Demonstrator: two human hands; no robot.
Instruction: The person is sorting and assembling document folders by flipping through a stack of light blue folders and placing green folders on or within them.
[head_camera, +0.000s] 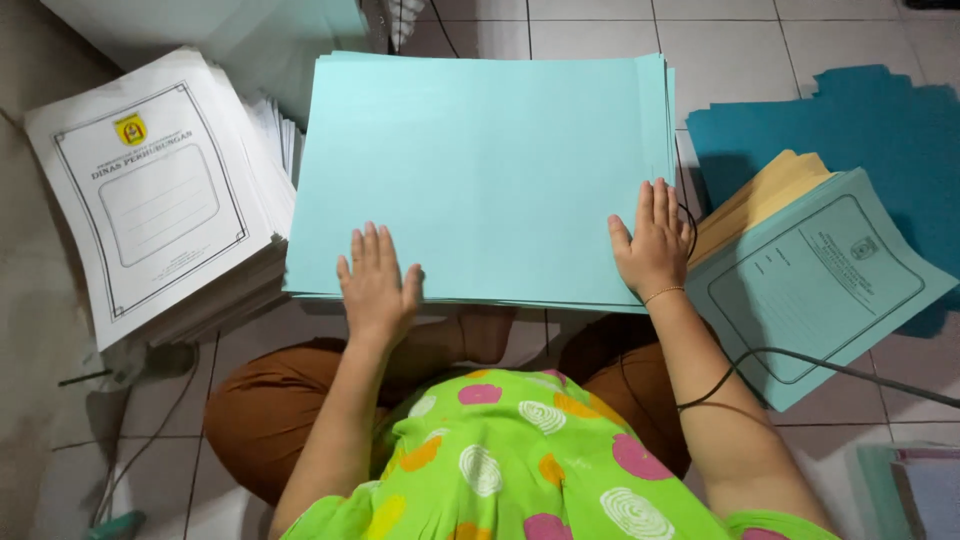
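Down in the head view, both forearms reach forward from the lower middle of the frame, over crossed legs in brown trousers (270, 410) and a bright green top with coloured dots (520, 460). The left hand (377, 285) lies palm down with its wrist straight, fingers (372, 250) stretched forward and held close together, thumb angled out to the right. It rests flat on the near edge of a thick stack of pale turquoise paper sheets (480, 160), left of that edge's middle. The right hand (655, 245) also lies palm down, at the stack's lower right corner, fingers straight and slightly fanned, thumb pointing left; a thin bracelet (662, 294) circles the wrist. Neither hand pinches anything: both simply press on the top sheet.

The stack fills the centre of the frame, resting on a white tiled floor (760, 50), its near edge just above the knees and its far edge near the top of the picture. At the left, just beside it, sits a tall pile of white printed cover sheets with a black border and a small yellow emblem (160, 190). At the right lies a pale turquoise printed cover on yellowish pages (820, 280), with dark teal sheets (870, 120) behind it. A black cable (800, 360) runs across the lower right.
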